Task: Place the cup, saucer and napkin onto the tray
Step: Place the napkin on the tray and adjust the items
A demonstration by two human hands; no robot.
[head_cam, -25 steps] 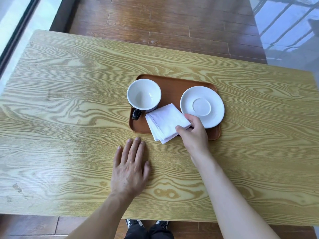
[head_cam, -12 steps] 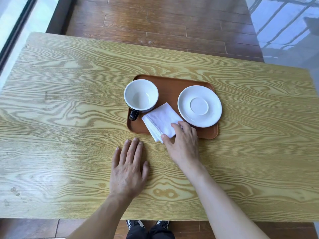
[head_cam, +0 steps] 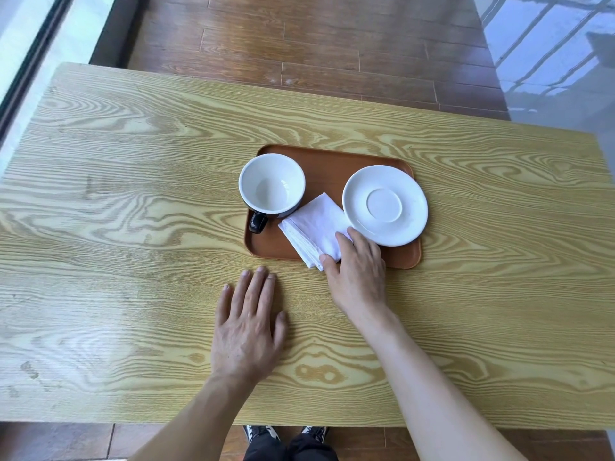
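A brown tray (head_cam: 332,158) lies in the middle of the wooden table. On its left stands a cup (head_cam: 272,185), white inside, dark outside, with its handle toward me. On the tray's right sits a white saucer (head_cam: 384,205). Between them lies a folded white napkin (head_cam: 314,227), its near corner sticking out over the tray's front rim. My right hand (head_cam: 357,274) rests on that near corner, thumb and fingers touching the cloth. My left hand (head_cam: 248,324) lies flat on the table, fingers spread, in front of the tray and holding nothing.
The light wooden table (head_cam: 133,227) spreads wide to the left and right of the tray. Beyond its far edge is dark wood flooring (head_cam: 316,44). My shoes (head_cam: 286,434) show below the near edge.
My right hand has slid left along the napkin to its near corner, nudging the napkin slightly. The left hand, cup and saucer stayed put.
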